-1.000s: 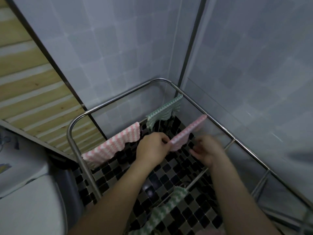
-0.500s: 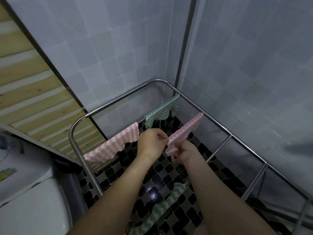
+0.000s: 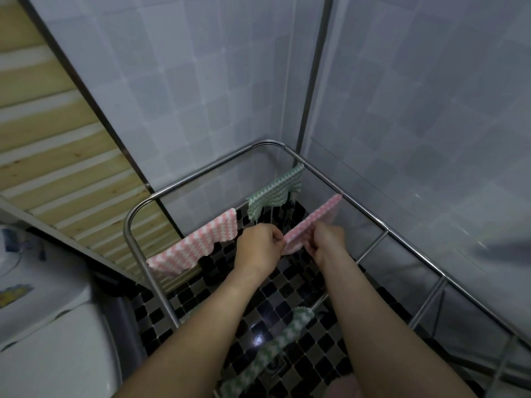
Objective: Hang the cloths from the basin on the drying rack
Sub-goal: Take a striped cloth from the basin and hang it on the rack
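A steel drying rack (image 3: 198,175) stands in the tiled corner. A pink-and-white cloth (image 3: 313,222) lies over a middle rail, and both hands hold its near end: my left hand (image 3: 260,247) pinches its corner, my right hand (image 3: 326,239) grips its lower edge. Another pink-and-white cloth (image 3: 195,244) hangs on the back rail at left, with a green-and-white cloth (image 3: 275,192) beside it at right. A second green-and-white cloth (image 3: 267,351) drapes over a nearer rail between my forearms. The basin is out of view.
Grey tiled walls close in behind and to the right of the rack. A slatted wooden panel (image 3: 57,156) leans at the left. A white appliance (image 3: 43,326) fills the lower left. Black-and-grey mosaic floor (image 3: 287,285) shows under the rails.
My right hand has moved left and up onto the pink cloth, beside my left hand; both now hold its near end. The camera has tilted slightly.
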Motion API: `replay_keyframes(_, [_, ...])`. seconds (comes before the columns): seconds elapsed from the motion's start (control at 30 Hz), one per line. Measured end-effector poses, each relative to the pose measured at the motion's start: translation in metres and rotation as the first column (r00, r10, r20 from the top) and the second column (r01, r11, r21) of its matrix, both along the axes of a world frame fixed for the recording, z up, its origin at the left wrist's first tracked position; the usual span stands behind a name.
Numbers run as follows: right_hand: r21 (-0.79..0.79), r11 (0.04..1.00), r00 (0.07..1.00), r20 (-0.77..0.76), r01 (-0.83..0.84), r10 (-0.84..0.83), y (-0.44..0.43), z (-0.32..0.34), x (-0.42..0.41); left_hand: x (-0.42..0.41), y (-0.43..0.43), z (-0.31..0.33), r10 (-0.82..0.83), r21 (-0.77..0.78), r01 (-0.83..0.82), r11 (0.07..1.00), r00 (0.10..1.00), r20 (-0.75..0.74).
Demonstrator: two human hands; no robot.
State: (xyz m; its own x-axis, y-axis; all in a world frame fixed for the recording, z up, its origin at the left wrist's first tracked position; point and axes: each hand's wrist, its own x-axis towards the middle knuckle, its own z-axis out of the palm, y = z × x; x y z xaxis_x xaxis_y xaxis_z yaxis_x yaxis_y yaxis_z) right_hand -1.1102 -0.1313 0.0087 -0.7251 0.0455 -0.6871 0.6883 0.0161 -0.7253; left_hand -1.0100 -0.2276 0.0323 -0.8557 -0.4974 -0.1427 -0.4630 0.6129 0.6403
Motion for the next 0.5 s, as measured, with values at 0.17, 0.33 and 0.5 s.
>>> replay_keyframes(0.17, [0.008, 0.997, 0.996, -0.037, -0.08, 0.081, 0.009, 0.013, 0.008, 0.006, 0.004, 0.011, -0.018, -0.053, 0.018, 0.998, 1.0, -0.006])
replay_keyframes(0.33, [0.301, 0.9, 0.905, -0.19, -0.315, 0.38, 0.019, 0.025, 0.022, 0.045, 0.007, 0.03, 0.033, -0.036, -0.036, 0.999, 0.996, -0.085])
replay_keyframes(0.5, [0.593, 0.683, 0.679, -0.289, -0.427, 0.675, 0.017, 0.05, 0.052, 0.103, 0.002, 0.036, 0.105, 0.031, -0.102, 0.994, 0.989, -0.101])
